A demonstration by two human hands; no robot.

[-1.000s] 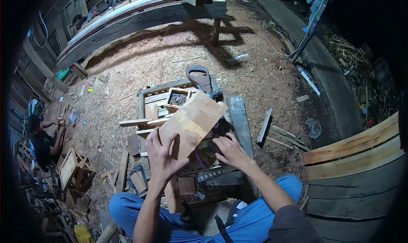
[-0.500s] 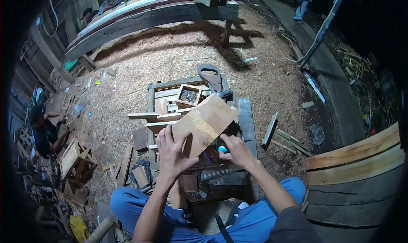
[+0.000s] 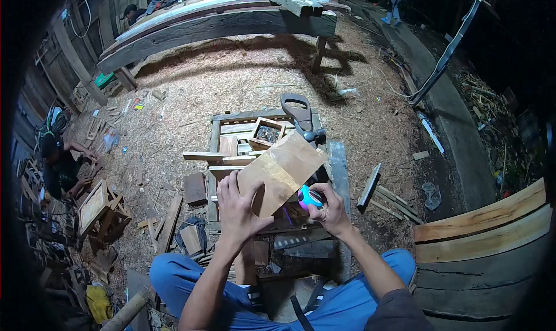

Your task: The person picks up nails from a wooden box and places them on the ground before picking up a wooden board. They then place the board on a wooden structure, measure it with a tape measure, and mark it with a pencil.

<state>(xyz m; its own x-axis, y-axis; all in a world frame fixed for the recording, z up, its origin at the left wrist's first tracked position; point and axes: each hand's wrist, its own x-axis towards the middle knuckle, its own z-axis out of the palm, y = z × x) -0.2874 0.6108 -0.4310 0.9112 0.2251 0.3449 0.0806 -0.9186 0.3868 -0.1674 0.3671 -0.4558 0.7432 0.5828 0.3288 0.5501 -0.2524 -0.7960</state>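
My left hand (image 3: 234, 206) grips the lower left end of a flat wooden board (image 3: 284, 172), thumb on one side and fingers along the edge. The board is tilted above a low wooden work stand (image 3: 215, 140) and has a paler band across its middle. My right hand (image 3: 330, 210) is closed around a small turquoise and pink tape measure (image 3: 308, 197), close to the board's lower right edge. Behind the board lie a handsaw (image 3: 297, 106), a hammer (image 3: 314, 136) and a small wooden box (image 3: 270, 132) with small dark metal pieces inside.
A long timber bench (image 3: 220, 31) stands across the back. Planks (image 3: 480, 232) lie at the right, and offcuts (image 3: 369, 186) rest on the shavings-covered ground. At the left a co-worker (image 3: 61, 163) sits near a wooden frame (image 3: 95, 209). Another person (image 3: 397, 1) is on the path (image 3: 457, 122).
My right hand has turned and lifted slightly, bringing the tape measure into fuller view by the board's edge. The board stays in my left hand. The scene has shifted slightly; the distant person has moved left.
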